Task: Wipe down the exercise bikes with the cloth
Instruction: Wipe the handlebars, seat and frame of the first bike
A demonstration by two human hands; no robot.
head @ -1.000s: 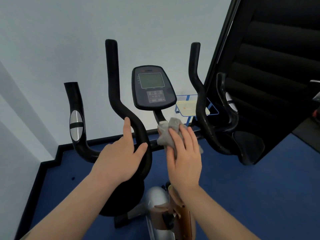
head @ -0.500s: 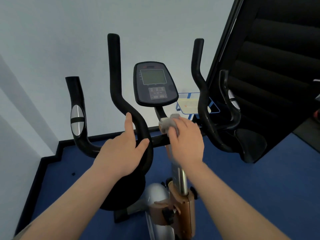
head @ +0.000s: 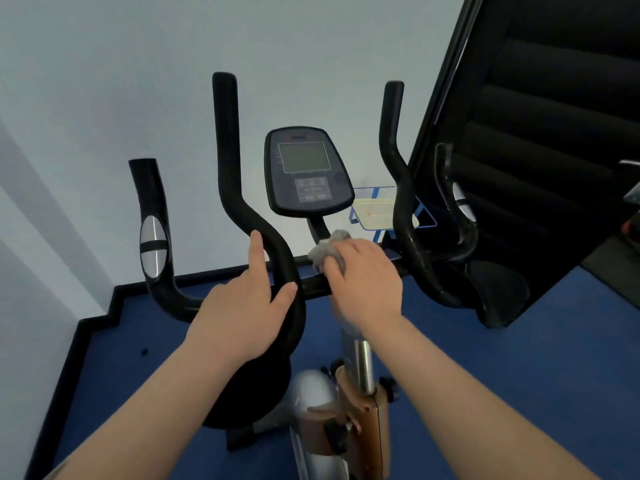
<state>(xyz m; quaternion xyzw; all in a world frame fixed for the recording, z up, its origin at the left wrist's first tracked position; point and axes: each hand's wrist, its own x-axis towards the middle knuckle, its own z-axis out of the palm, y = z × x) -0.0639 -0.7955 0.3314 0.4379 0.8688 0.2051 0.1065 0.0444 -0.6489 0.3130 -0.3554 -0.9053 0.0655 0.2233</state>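
The exercise bike (head: 356, 427) stands close to a pale wall (head: 138, 81) in a corner, on blue floor (head: 485, 358), with a dark slatted panel (head: 554, 116) leaning in just past the right-side handles. Its black handlebars (head: 227, 150) rise in two tall horns, with shorter outer grips carrying silver pads. Between the horns sits the console (head: 306, 171), a grey screen over a block of buttons; there is a reddish mark along its top edge, but the lettering is too blurred to read.

The left hand (head: 242, 313) is wrapped around the bend of the left horn, fingers over the top and thumb hooked beneath. The right hand (head: 363, 282) is closed over a bunched grey cloth (head: 327, 251), pressing it onto the crossbar right at the foot of the console stem (the cloth pokes out ahead of the fingertips, toward the console). There is open bar between that hand and the right horn; on the other side the two hands are near each other, apart. Beyond the cloth, a blue-framed stand with a pale tray (head: 374, 213) sits against the wall.
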